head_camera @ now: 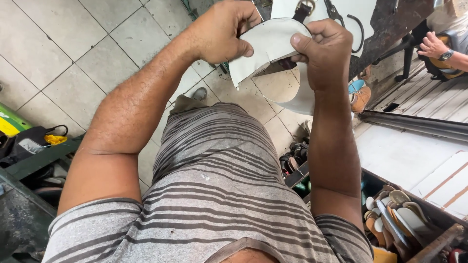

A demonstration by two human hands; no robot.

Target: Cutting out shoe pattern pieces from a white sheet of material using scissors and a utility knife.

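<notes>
Both my hands hold a curved sheet of pale grey-white material (265, 48) in front of my striped shirt. My left hand (222, 29) grips its upper left edge, thumb pressed on the face. My right hand (324, 48) pinches the upper right edge, and a strip of the sheet curls down below it. A dark handle shows between the sheet and my right hand; whether I hold it I cannot tell.
Grey tiled floor (73, 53) lies below left. A dark bench with a white sheet and scissors (341, 14) stands ahead. A box of shoe soles (399, 219) sits at lower right, shoes (358, 95) on the floor. Another person's hand with a watch (436, 48) is at far right.
</notes>
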